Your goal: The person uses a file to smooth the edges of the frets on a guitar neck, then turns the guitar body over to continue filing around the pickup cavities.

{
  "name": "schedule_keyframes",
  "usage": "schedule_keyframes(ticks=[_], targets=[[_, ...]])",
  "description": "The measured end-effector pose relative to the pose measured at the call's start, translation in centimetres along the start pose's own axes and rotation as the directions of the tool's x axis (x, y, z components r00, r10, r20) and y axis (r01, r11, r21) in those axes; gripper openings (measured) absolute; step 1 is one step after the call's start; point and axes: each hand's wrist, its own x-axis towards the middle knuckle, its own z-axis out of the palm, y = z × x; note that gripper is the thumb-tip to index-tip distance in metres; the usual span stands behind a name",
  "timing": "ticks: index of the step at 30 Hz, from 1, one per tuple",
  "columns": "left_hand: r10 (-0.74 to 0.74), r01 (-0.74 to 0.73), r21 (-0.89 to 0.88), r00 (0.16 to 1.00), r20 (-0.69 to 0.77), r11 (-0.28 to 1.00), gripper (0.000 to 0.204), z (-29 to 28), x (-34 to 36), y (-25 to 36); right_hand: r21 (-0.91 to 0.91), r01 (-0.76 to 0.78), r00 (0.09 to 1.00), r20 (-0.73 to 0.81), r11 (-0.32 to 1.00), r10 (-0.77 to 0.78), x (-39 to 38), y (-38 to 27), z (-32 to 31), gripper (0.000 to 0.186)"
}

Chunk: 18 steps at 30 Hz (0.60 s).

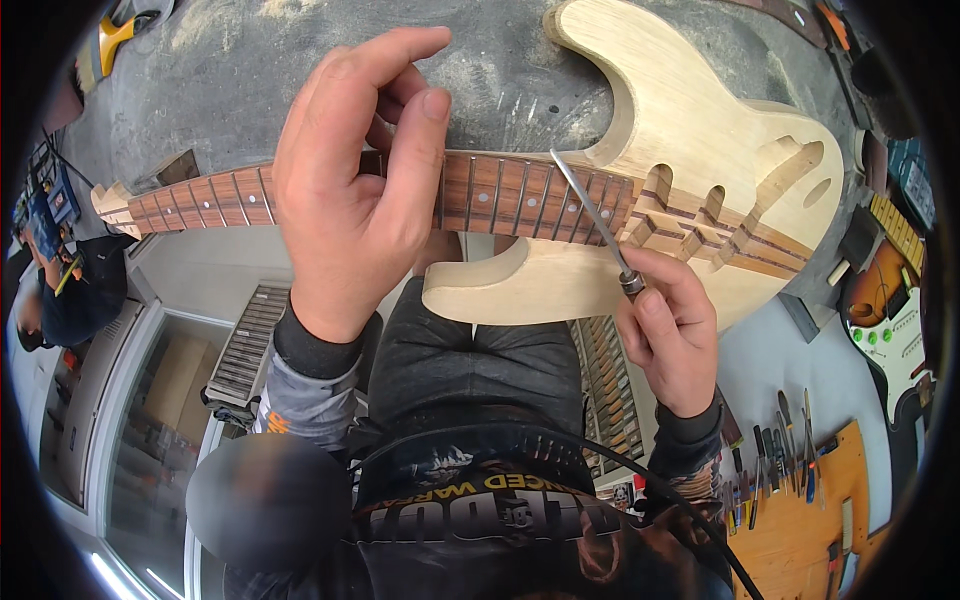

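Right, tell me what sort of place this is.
Likely a guitar workshop: there's a bare-wood guitar body, a cluster of hand tools and a sunburst guitar at the right.

Electric guitar body (690,80), pale bare wood, two horns, several routed cavities, dark stripes running through the centre; lying on a grey workbench (500,105) marked with pale dust. Neck with reddish-brown fretboard (490,195), metal frets and round light dots, extending leftward to a pale headstock (115,208). Slim curved metal tool (592,208), dark handle, gripped in the right hand (675,325); shaft slanting across the upper frets, contact unclear. Left hand (350,190), holding nothing, fingers loosely curved, over the middle of the fretboard. At right: sunburst guitar (885,285) with white pickguard (898,340); assorted hand tools (785,450) in a row. At far left: another person (85,290), dark clothing.
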Motion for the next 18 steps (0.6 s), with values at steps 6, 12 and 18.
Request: schedule_keyframes(ticks=[6, 12, 18], targets=[[0.047, -0.047, 0.022, 0.999, -0.003, 0.999, 0.03, 0.1, 0.2, -0.3, -0.221, -0.054, 0.992, -0.122, 0.974, 0.027, 0.0, -1.0, 0.5, 0.033], [0.076, -0.076, 0.024, 0.997, 0.002, 0.997, 0.029, 0.1, 0.2, -0.3, -0.436, 0.125, 0.975, -0.112, 0.891, -0.192, 0.5, -0.8, 0.8, 0.033], [0.076, -0.076, 0.049, 0.997, 0.013, 0.996, 0.029, 0.1, 0.1, -0.3, -0.881, 0.392, 0.828, 0.212, 0.266, -0.519, 3.1, -2.2, 2.6, 0.05]])
